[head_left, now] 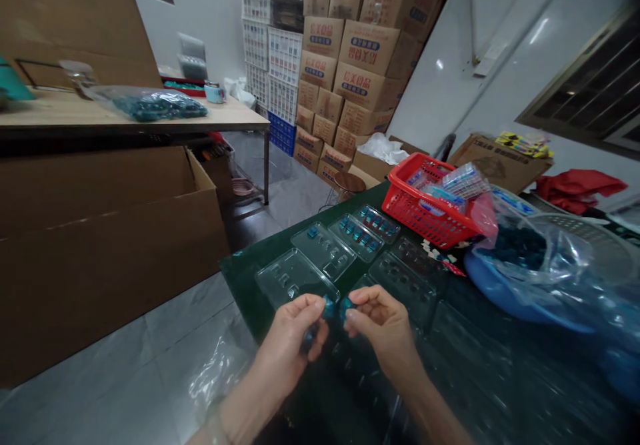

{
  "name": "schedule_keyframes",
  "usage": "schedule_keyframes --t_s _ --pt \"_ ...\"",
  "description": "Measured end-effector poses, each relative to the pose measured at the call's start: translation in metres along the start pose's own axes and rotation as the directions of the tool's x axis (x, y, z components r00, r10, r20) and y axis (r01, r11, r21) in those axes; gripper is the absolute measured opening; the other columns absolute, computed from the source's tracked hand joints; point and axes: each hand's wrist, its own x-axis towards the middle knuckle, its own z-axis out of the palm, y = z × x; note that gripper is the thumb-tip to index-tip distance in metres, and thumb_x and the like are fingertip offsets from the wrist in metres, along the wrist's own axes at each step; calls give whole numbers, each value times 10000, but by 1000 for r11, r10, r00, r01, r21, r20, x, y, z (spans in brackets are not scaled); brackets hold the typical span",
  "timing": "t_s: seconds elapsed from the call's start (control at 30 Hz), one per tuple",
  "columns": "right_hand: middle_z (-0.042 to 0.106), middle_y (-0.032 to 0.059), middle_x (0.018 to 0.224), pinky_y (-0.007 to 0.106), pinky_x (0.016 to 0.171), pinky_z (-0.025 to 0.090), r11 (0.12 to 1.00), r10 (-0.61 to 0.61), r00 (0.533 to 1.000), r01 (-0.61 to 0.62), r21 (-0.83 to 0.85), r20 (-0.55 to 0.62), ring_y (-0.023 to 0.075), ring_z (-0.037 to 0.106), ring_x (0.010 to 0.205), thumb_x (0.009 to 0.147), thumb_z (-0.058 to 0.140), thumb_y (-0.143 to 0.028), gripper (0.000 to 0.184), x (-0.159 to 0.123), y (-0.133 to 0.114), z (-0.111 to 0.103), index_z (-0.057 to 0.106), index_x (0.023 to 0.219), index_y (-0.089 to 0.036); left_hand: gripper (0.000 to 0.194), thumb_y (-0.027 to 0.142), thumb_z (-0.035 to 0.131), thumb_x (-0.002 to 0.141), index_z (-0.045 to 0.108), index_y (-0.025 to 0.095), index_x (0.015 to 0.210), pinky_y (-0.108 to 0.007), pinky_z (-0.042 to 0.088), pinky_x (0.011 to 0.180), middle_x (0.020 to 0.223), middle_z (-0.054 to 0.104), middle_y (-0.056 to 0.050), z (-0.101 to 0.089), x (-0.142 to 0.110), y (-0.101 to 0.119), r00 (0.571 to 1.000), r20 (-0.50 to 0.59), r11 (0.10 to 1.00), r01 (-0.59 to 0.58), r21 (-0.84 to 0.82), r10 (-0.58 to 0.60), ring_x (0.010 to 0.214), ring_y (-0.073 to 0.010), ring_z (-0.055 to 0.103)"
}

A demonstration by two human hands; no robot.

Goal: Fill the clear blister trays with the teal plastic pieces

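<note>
My left hand (293,338) is closed in a pinch on a small teal piece (329,307), with more teal pieces tucked under its fingers. My right hand (383,325) pinches another small teal piece (346,309) right beside it. Both hands hover over the near edge of a dark green table (250,285). Just beyond them lie clear plastic blister trays (295,277); the nearest looks empty, one (323,248) holds a single teal piece, and two further trays (357,235) are filled with teal pieces.
A red basket (425,208) with packets stands at the back of the table. A blue basin (505,291) under a clear bag of dark teal pieces sits right. A large open cardboard box (100,231) stands left. Stacked cartons (350,65) line the far wall.
</note>
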Motion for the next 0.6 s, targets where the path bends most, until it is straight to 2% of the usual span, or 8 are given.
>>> schedule_keyframes --t_s 0.1,0.17,0.23,0.33,0.5,0.6 --pt "574 -37 589 223 500 462 999 -13 998 15 44 -53 94 552 493 694 623 -166 133 5 -1 -12 549 803 -185 206 333 502 762 482 156 657 -152 221 361 501 458 26 -6 0 5 999 -30 999 -10 -51 9 409 -47 377" --pt "573 -32 572 228 499 463 1000 -25 998 26 17 -63 99 552 496 703 613 -195 141 13 1 -16 546 827 -180 192 328 509 759 493 157 672 -156 238 374 511 462 27 -12 -1 8 999 -36 999 -11 -54 9 418 -49 387" --pt "579 -20 600 223 461 454 990 -75 993 63 -122 -92 107 555 498 704 607 -254 172 27 5 -15 538 841 -177 182 327 516 755 499 160 685 -160 234 372 512 468 28 -17 -2 7 999 -41 999 -2 -43 0 415 -51 382" --pt "584 -2 665 218 428 437 925 -185 975 131 -357 -119 117 562 514 709 573 -347 227 61 13 -6 536 851 -174 209 345 505 759 484 161 663 -166 184 350 470 463 30 -23 -4 3 999 -37 1000 1 -27 -2 384 -50 340" --pt "592 12 655 245 546 443 815 -281 957 201 -543 -67 134 559 585 705 546 -356 227 126 29 11 583 806 -156 235 359 469 784 466 159 659 -172 139 364 411 459 43 -31 -8 3 998 -61 999 -30 25 32 327 -24 274" --pt "603 24 680 254 580 429 713 -306 952 230 -663 1 148 553 614 714 535 -327 206 150 38 18 606 809 -159 244 370 477 777 443 167 646 -175 123 358 394 447 50 -33 -9 9 995 -95 999 -14 31 17 322 -28 279"
